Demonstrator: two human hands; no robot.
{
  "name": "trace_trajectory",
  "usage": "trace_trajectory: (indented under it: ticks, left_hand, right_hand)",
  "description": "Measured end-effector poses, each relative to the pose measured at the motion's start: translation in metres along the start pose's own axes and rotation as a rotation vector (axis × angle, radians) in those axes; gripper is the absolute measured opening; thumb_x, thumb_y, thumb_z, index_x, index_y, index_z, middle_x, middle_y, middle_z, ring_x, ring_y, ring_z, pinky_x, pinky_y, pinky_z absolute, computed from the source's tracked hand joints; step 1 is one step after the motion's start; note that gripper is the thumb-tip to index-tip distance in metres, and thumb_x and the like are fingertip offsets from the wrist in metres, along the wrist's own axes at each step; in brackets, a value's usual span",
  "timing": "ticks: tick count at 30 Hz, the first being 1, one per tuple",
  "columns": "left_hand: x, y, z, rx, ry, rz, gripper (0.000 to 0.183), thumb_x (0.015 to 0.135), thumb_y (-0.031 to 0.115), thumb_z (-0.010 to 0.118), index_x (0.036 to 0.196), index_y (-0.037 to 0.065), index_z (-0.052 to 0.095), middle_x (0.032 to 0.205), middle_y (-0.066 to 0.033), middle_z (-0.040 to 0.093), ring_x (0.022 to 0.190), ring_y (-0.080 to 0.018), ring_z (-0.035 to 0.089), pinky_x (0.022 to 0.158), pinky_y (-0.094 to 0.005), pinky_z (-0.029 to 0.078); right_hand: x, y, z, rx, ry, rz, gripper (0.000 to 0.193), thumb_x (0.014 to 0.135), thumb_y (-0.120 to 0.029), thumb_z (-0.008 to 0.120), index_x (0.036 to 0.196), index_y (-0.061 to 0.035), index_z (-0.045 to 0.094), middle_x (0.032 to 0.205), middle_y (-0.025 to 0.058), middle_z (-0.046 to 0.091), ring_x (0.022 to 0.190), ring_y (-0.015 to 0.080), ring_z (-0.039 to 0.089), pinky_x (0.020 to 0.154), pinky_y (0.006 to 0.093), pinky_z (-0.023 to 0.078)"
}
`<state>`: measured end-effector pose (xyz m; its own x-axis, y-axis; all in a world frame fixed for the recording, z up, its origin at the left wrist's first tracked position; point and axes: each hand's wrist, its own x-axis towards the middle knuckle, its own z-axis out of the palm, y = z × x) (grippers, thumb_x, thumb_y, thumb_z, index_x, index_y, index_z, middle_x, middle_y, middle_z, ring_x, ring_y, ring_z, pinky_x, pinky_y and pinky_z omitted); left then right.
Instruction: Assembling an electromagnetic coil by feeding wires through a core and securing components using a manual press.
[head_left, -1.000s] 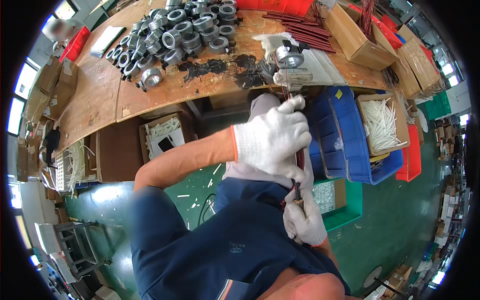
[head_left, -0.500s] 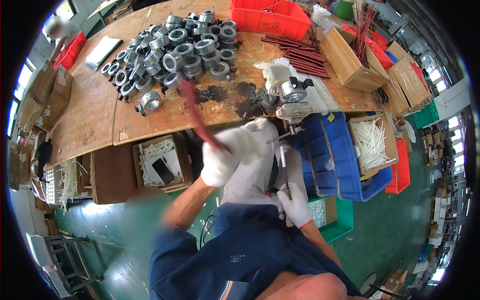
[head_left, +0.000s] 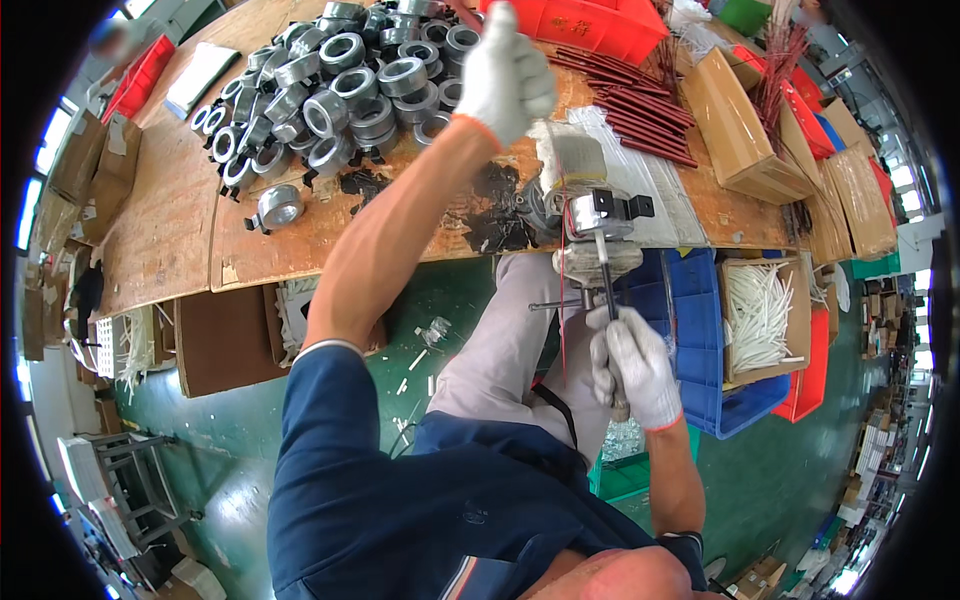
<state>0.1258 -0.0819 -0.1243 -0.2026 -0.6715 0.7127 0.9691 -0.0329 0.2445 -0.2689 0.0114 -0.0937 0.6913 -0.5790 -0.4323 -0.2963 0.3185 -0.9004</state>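
Observation:
My gloved left hand (head_left: 505, 85) is raised over the table beside the pile of metal rings, its fingers curled. A dark red strand bundle (head_left: 464, 12) comes out by its thumb; the grip itself is partly hidden. My gloved right hand (head_left: 640, 370) is closed round a screwdriver-like tool (head_left: 609, 280) with a dark shaft and pale tip. That tip meets a silver ring clamp (head_left: 597, 212) with black blocks, which sits on the vise (head_left: 598, 262) at the table edge. A thin red wire (head_left: 563, 330) hangs past the clamp, in front of my legs.
Many silver rings (head_left: 352, 83) are heaped at the far left, and one ring (head_left: 280, 206) lies apart. Dark red rods (head_left: 640, 120) lie beside a cardboard box (head_left: 740, 130). A red bin (head_left: 590, 25) stands behind. Below right are a blue crate (head_left: 697, 330) and white strips (head_left: 760, 310).
My left hand has swung up and away over the table with the red bundle. My right hand has brought the tool up to the ring clamp. The view has shifted slightly.

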Motion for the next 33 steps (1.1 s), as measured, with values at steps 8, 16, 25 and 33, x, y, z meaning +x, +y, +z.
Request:
trace_trajectory:
  ticks: [8, 16, 25, 33]
  left_hand:
    - [0.072, -0.095, -0.018, 0.433, 0.928, 0.152, 0.061, 0.110, 0.061, 0.054, 0.068, 0.024, 0.028, 0.060, 0.0049, 0.021, 0.046, -0.0136, 0.020, 0.045, -0.0326, 0.014]
    - [-0.058, -0.115, 0.062, 1.456, 0.688, 0.312, 0.050, 0.102, 0.027, 0.067, 0.143, 0.000, 0.061, 0.124, -0.0109, 0.072, 0.118, -0.0223, 0.068, 0.109, -0.0406, 0.051]
    - [-0.072, -0.165, 0.081, 1.519, 0.839, 0.107, 0.064, 0.086, 0.025, 0.093, 0.139, -0.003, 0.070, 0.120, -0.0084, 0.077, 0.109, -0.0118, 0.068, 0.100, -0.0312, 0.055]
    - [-0.069, -0.168, 0.077, 1.531, 0.793, 0.153, 0.061, 0.093, 0.011, 0.087, 0.144, -0.011, 0.061, 0.120, -0.0049, 0.072, 0.111, -0.0115, 0.066, 0.100, -0.0290, 0.056]
  right_hand:
    - [0.020, -0.013, -0.021, 0.172, -0.155, 0.096, 0.018, 0.112, -0.020, 0.055, 0.114, -0.0029, 0.060, 0.066, -0.0025, 0.046, 0.045, 0.0050, 0.037, 0.039, 0.0261, 0.031]
    - [-0.157, 0.083, 0.001, 0.389, -0.067, 0.185, 0.011, 0.111, -0.014, 0.054, 0.116, -0.0041, 0.055, 0.068, -0.0010, 0.047, 0.050, 0.0080, 0.045, 0.043, 0.0266, 0.037]
    - [-0.181, 0.087, -0.017, 0.452, -0.040, 0.160, 0.015, 0.111, -0.017, 0.056, 0.114, -0.0031, 0.054, 0.065, 0.0016, 0.042, 0.043, 0.0078, 0.034, 0.038, 0.0269, 0.030]
    - [-0.174, 0.079, -0.029, 0.502, -0.044, 0.039, 0.033, 0.110, -0.039, 0.065, 0.112, -0.0068, 0.056, 0.063, -0.0030, 0.036, 0.042, 0.0047, 0.029, 0.035, 0.0246, 0.025]
